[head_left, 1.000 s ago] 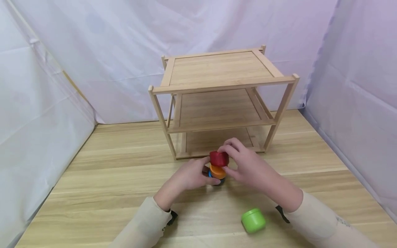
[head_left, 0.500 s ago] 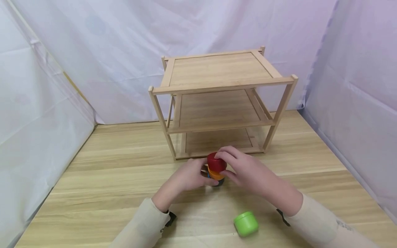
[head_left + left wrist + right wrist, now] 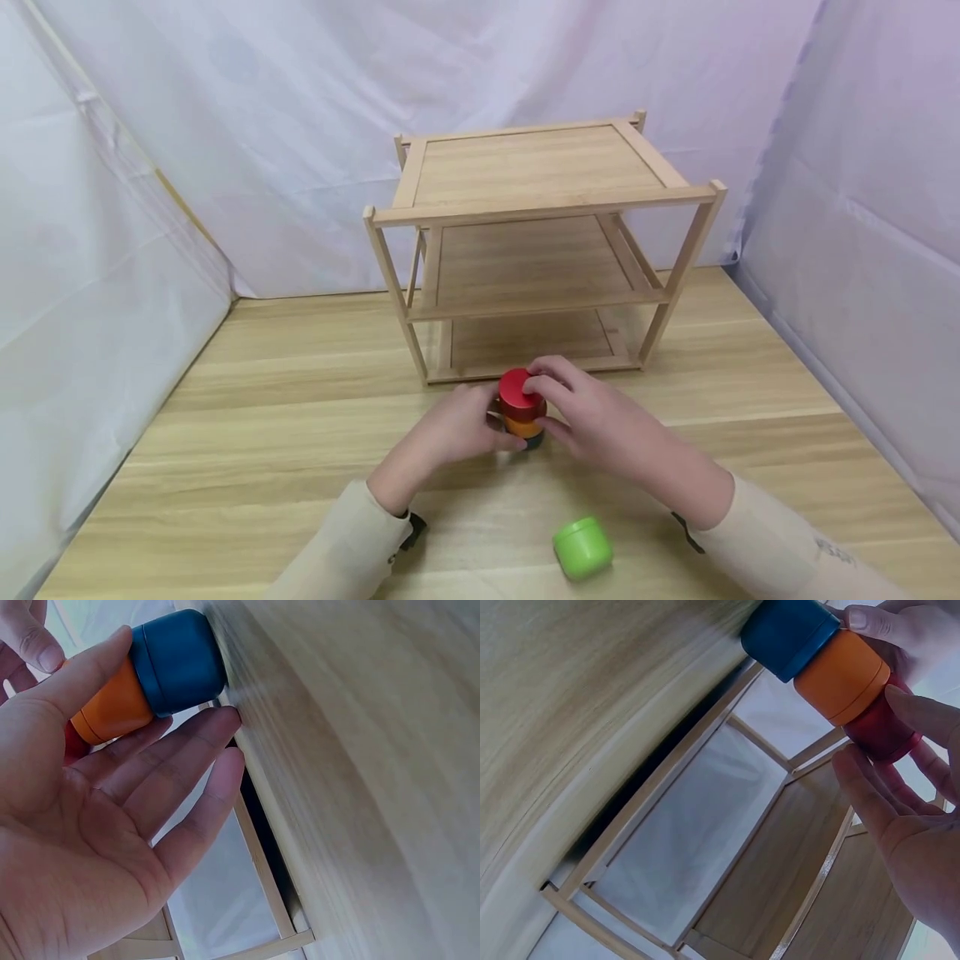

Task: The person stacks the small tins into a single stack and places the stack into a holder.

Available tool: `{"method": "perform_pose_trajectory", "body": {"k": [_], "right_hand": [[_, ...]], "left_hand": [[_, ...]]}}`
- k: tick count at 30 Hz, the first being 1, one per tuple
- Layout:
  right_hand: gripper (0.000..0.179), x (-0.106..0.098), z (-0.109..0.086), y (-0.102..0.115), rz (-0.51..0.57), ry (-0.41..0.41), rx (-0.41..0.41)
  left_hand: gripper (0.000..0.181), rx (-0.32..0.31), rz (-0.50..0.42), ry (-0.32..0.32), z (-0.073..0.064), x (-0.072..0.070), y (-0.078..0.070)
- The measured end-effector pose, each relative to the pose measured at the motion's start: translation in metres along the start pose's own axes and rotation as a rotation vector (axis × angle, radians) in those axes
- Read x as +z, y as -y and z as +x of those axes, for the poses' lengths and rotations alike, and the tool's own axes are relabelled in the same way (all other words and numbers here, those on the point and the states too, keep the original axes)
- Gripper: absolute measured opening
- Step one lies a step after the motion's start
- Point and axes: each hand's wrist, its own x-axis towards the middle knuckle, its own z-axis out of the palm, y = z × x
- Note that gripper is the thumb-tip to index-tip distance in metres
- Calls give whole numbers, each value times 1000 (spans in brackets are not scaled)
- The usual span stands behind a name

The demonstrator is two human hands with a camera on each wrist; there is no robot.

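Three small lidded canisters stand in a stack on the table: a blue canister [image 3: 180,660] at the bottom, an orange canister [image 3: 844,677] in the middle, a red canister [image 3: 521,393] on top. My left hand [image 3: 465,423] holds the orange canister between thumb and index finger, its other fingers spread beside the blue one. With thumb and fingers around its sides, my right hand [image 3: 592,410] grips the red canister on top of the orange one. In the head view a green canister [image 3: 582,548] sits apart, nearer the front.
Just behind the stack stands a wooden rack [image 3: 536,208] with three shelves. White cloth [image 3: 315,150] hangs at the back and both sides of the wooden table [image 3: 247,433].
The red canister has come down onto the orange one with my right hand and now stands straighter. The green canister has shifted left and slightly toward the front. My left hand stays almost in place.
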Motion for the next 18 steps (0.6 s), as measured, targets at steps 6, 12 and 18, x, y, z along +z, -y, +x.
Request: {"method": "perform_pose_trajectory", "body": {"k": [6, 12, 18], "right_hand": [[41, -1, 0, -1, -32, -24, -15], [39, -5, -3, -1, -64, -53, -48], [39, -9, -5, 0, -89, -36, -39]], "left_hand": [[52, -12, 45, -8, 0, -1, -1], [53, -9, 50, -10, 0, 1, 0], [54, -4, 34, -11, -1, 2, 0]]}}
